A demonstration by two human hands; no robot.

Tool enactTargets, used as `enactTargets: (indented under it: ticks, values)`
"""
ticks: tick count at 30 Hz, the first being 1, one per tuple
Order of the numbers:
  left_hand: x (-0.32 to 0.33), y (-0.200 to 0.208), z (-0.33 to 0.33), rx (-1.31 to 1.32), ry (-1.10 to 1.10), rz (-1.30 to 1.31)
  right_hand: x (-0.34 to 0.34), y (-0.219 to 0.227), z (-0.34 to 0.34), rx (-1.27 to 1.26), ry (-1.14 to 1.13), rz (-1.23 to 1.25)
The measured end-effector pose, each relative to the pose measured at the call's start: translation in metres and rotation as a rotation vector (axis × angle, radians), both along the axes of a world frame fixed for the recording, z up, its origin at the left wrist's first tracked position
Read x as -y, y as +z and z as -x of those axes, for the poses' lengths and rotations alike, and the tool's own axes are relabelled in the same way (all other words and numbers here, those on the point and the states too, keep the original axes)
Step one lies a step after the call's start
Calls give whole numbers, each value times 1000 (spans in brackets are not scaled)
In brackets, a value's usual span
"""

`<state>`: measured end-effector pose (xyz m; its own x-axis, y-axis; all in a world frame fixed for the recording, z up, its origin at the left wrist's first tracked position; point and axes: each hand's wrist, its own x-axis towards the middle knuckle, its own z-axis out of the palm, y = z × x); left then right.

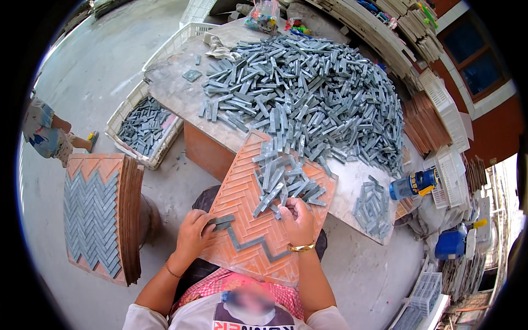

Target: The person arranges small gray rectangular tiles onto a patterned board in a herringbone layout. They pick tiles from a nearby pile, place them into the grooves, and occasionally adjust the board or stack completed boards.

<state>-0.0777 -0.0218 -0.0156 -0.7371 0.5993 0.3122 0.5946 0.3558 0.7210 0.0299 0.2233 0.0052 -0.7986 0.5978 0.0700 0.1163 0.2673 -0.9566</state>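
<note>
An orange tray (242,192) moulded with herringbone grooves rests tilted across my lap, its far end against the table. Grey stone strips fill a zigzag row of its grooves (263,240) near me. My left hand (193,235) pinches a grey stone strip (222,220) at the left end of that row. On the tray's right side, my right hand (297,221) has thumb and fingers closed at the end of a strip (276,213), beside a loose heap of strips (286,181). The fingers partly hide both pinched strips.
A large heap of grey strips (308,88) covers much of the table (170,77). A white crate (116,118) of strips stands on the floor at left, near stacked orange trays (129,220), the top one filled. A blue bottle (412,184) lies at right. A child (49,129) is at far left.
</note>
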Motion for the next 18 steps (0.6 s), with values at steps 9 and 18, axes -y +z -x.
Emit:
enactTargets:
  ticks: [9, 18]
  values:
    - [4, -1, 8, 4, 18, -45, 15, 19, 4, 97, 258, 227]
    - [26, 0, 19, 142, 151, -64, 50, 3, 49, 134, 639, -895]
